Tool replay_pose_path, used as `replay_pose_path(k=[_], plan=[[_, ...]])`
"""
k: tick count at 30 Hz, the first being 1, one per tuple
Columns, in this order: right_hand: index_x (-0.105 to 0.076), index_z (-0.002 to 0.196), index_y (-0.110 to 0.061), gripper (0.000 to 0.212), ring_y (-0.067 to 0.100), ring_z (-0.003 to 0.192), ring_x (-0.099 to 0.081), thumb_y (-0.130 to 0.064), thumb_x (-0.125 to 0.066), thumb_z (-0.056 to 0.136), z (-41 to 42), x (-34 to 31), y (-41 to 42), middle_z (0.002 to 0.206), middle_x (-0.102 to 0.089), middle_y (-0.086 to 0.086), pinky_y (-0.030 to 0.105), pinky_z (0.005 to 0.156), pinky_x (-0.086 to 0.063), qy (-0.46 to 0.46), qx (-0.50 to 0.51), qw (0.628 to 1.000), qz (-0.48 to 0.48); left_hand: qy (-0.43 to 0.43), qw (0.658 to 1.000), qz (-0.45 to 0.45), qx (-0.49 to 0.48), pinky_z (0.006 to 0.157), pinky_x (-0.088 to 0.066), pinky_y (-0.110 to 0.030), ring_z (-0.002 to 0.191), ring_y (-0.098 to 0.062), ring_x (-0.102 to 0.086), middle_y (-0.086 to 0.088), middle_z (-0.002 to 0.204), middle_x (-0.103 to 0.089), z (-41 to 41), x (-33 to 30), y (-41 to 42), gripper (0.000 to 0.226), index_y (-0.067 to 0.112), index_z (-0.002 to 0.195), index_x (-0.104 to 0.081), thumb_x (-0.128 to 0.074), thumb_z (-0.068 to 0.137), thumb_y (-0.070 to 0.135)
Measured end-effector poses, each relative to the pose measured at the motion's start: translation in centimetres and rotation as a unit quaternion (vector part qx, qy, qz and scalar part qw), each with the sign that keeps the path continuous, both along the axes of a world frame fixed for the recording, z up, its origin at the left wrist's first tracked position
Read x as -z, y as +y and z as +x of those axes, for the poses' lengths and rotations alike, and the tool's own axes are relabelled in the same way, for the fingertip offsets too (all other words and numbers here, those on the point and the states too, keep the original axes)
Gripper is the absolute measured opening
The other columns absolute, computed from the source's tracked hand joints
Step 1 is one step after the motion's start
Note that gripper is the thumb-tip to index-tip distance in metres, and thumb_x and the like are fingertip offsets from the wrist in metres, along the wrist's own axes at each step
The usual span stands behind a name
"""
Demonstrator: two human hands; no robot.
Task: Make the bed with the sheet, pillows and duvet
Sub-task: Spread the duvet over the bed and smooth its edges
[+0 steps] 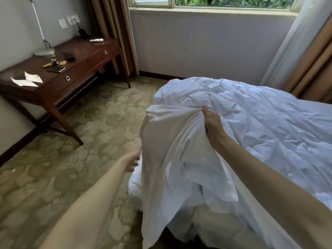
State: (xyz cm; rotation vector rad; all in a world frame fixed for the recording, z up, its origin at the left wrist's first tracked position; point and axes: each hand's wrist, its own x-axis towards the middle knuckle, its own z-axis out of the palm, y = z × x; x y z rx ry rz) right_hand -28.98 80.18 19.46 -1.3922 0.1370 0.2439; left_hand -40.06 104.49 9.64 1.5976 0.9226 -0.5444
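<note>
the right hand (212,123) grips a bunched fold of the white duvet (260,133), lifting it above the bed's near corner. the left hand (132,161) reaches behind the hanging cloth, its fingers hidden, so i cannot tell its grip.

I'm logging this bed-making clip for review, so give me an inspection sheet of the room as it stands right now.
Surface: bed against the right-hand side, covered in crumpled white bedding.
Job's things: white duvet rumpled over the bed; white sheet lifted in a bunch at the near corner. Pillows: nothing seen.
Clutter: wooden desk carries papers, a phone, a remote and small items.
Hands: right hand grips the bunched sheet; left hand reaches to the sheet's edge, fingers partly hidden.
Cables: black lead at the lamp base; a charger plugged into the wall.
Surroundings: patterned carpet, window, beige curtains.
</note>
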Motion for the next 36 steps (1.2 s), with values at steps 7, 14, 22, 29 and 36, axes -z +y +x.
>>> replay_pose_path(k=[7,14,22,29,36], plan=[[-0.065,0.113,-0.001,0.044,0.032,0.102,-0.066,-0.038,-0.046,0.099,6.2,-0.9,-1.5,0.11,-0.068,0.016,0.045,0.091,-0.054,0.032,0.07,0.996,0.045,-0.088,0.995,0.003,0.043,0.112,-0.027,-0.04,0.142,-0.023,-0.028,0.004,0.159,-0.016,4.0,4.2,-3.2,0.135,0.027,0.153,-0.001,-0.056,0.049,0.093],[-0.061,0.119,0.002,0.052,0.035,0.109,-0.064,-0.042,-0.043,0.099,11.2,-0.5,-2.6,0.119,-0.065,0.019,0.047,0.096,-0.051,0.066,0.069,0.994,0.059,-0.205,0.965,0.096,0.132,0.108,-0.036,-0.048,0.128,-0.021,-0.045,0.004,0.142,-0.042,14.1,6.3,-3.0,0.114,0.041,0.142,-0.021,-0.074,0.046,0.073],[-0.065,0.115,-0.004,0.039,0.028,0.099,-0.067,-0.035,-0.048,0.099,13.1,0.9,-1.6,0.112,-0.067,0.012,0.041,0.087,-0.057,0.074,0.054,0.995,0.04,-0.331,0.935,0.121,-0.039,0.083,-0.046,-0.027,0.1,-0.018,-0.059,0.002,0.105,-0.066,17.7,3.5,-2.7,0.034,0.017,0.111,-0.066,-0.046,0.089,0.0],[-0.067,0.088,-0.009,0.02,0.014,0.058,-0.061,-0.027,-0.062,0.092,8.7,2.9,6.0,0.071,-0.065,0.005,0.024,0.056,-0.049,0.169,-0.238,0.935,-0.201,-0.377,0.887,0.267,0.01,0.062,-0.036,-0.032,0.075,-0.021,-0.051,-0.009,0.073,-0.059,19.1,-4.0,13.7,0.021,0.006,0.07,-0.058,-0.039,0.077,0.0],[-0.054,0.068,-0.009,0.032,0.015,0.042,-0.032,-0.024,-0.058,0.095,2.9,5.4,12.4,0.052,-0.037,0.003,0.022,0.043,-0.028,0.108,-0.226,0.913,-0.322,-0.349,0.843,0.343,0.222,0.058,-0.037,-0.029,0.065,-0.013,-0.052,0.0,0.069,-0.061,11.7,-7.9,22.1,0.025,0.018,0.064,-0.059,-0.05,0.086,0.01]])
